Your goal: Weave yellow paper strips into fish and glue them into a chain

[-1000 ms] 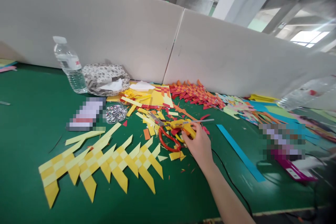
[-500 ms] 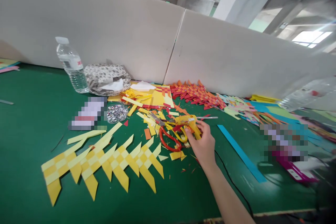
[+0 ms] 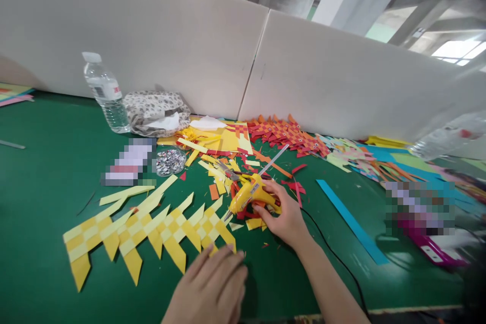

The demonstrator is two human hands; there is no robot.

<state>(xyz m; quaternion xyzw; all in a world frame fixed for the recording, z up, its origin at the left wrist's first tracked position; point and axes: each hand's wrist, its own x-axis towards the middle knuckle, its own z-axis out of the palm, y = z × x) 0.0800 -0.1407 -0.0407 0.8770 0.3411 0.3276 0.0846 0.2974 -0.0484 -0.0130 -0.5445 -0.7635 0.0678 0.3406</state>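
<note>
While I watch from afar through the head camera, the right hand [image 3: 284,211] has its fingers wrapped around the handle of a yellow glue gun [image 3: 246,195], nozzle angled down and to the left. The left hand [image 3: 210,286] holds nothing that I can see; its fingers reach out, close together, at the near edge of the rightmost of the yellow woven shapes [image 3: 210,228]. I cannot tell whether they touch the paper, nor whether the nozzle does.

Those shapes lie overlapping in a row on the green table [image 3: 38,172], left of the gun. Their checkered weave looks finished to me, ends trimmed slantwise, yet bare of any added detail that I can make out. Scissors [image 3: 230,174] sit just behind the gun among paper scraps [image 3: 220,185], and a glue stick [image 3: 276,159] juts from its back.

Further out, beyond the row, small eyes [image 3: 170,161] fill a round patch. Near the pale partition [image 3: 170,35], red woven shapes [image 3: 283,134] lie heaped, several bearing eyes; I'd judge that batch further along, the yellow one woven but without eyes.
</note>
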